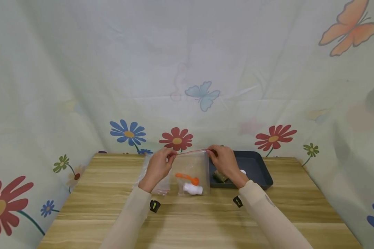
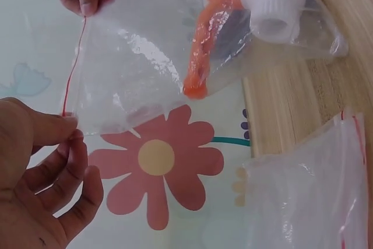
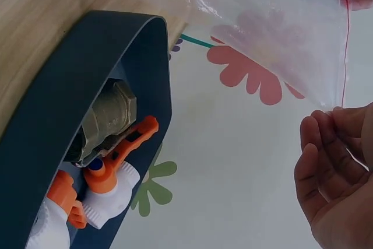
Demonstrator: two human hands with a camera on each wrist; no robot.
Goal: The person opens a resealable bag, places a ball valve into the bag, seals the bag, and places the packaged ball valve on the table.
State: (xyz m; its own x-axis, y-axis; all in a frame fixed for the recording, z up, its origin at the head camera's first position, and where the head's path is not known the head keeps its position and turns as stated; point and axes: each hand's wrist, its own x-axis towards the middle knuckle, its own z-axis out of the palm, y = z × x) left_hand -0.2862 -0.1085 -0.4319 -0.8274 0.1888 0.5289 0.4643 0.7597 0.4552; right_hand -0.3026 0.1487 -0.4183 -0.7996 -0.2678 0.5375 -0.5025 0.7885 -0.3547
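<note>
A clear zip bag with a red line along its top edge hangs between my two hands. Inside it, at the bottom, lies a white plastic ball valve with an orange lever handle. My left hand pinches one top corner of the bag between thumb and forefinger, the other fingers loosely bent. At the opposite top corner, my right hand pinches the bag the same way. Between them the red edge is stretched nearly straight, and the mouth looks flat together.
On the right of the wooden table stands a dark tray. It holds a brass-coloured metal fitting and white valves with orange handles. More clear zip bags lie at the left. A flowered cloth hangs behind the table.
</note>
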